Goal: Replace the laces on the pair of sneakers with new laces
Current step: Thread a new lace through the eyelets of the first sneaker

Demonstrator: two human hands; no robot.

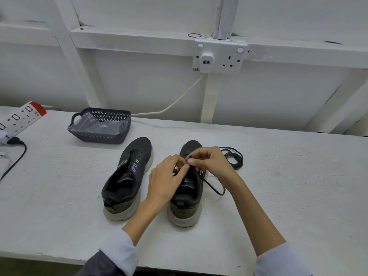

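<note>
The long white-painted bench (278,176) carries everything, and the pair of dark grey knit sneakers with pale soles stands near the middle of its front edge, heels toward the person. The sneaker nearer the bench's left end (129,176) shows bare eyelets and an open tongue. The one toward the right end (185,208) is the one being worked on. Behind them, close to the back edge, sits a dark perforated plastic basket (103,136) with a clear plastic packet (95,124) in it.

Both hands meet over the eyelet rows of the right-end sneaker. The left hand (165,180) and the right hand (211,162) have curled fingers, thumb against forefinger, pinched on the thin black lace (214,189). It loops down off the sneaker's side onto the bench. Whether the lace is going in or coming out cannot be told. A loose coil of black cord (235,160) lies on the bench just beside the toe, on the side toward the right end.

To do this step well, the sneaker should probably be steadied with one hand — it stands free. The other should guide the stiff tip squarely through one eyelet at a time. Draw the slack through fully and keep the lace flat, not twisted. Keep the trailing loop clear of the coil so the two do not tangle.
</note>
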